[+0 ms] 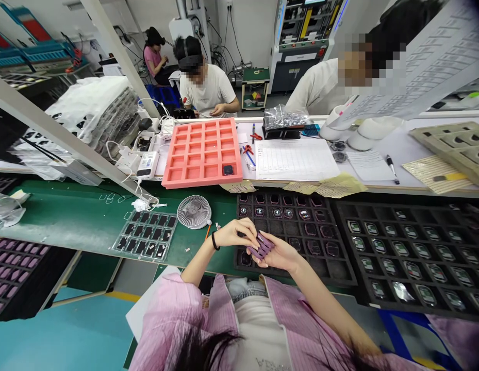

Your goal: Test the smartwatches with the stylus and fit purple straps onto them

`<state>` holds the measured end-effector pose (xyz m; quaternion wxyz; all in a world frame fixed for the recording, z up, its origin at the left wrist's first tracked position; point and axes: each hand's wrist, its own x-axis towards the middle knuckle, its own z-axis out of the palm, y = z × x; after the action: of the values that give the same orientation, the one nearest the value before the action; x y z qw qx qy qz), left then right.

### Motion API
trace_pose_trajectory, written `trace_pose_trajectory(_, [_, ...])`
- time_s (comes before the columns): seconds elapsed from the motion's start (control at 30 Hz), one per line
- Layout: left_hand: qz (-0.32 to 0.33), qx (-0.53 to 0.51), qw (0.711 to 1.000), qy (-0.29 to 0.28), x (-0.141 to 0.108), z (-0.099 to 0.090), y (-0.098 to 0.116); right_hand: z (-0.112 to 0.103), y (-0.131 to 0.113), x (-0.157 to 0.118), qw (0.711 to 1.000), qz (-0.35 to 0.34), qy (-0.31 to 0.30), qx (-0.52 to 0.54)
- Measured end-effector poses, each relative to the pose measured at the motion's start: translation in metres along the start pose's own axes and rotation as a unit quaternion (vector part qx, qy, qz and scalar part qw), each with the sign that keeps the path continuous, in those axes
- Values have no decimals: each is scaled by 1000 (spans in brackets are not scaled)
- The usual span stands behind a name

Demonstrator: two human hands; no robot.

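Several slim purple casings (261, 246) are bunched between my two hands, above the near edge of a black compartment tray (264, 226). My right hand (281, 253) cradles them with its fingers curled beneath. With fingertips pinched, my left hand (239, 234) grips the casings from the other side; a dark band circles that wrist. Fingers cover part of the casings, so their exact shape is hidden. In the black tray lie dark square watch-like units, a few with lit faces (277, 212).
Left of my hands are a small round fan (194, 212) and a clear tray of black pieces (146, 234). Another black tray (345, 247) with units lies right. A pink foam tray (202, 149) rests on the raised shelf. People sit beyond; purple parts (15, 265) fill a tray far left.
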<state>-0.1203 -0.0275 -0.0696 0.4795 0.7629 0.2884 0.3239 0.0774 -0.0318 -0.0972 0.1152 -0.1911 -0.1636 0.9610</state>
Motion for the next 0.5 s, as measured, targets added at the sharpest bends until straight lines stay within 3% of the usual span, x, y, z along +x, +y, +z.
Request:
trace_pose_trajectory(0.13, [6, 2, 1000, 16, 0, -1, -2, 0, -2, 2, 1000, -7, 5, 2])
trace_pose_trajectory(0.5, [-25, -7, 1000, -8, 4, -3, -5, -11, -2, 6, 999, -18, 28, -25])
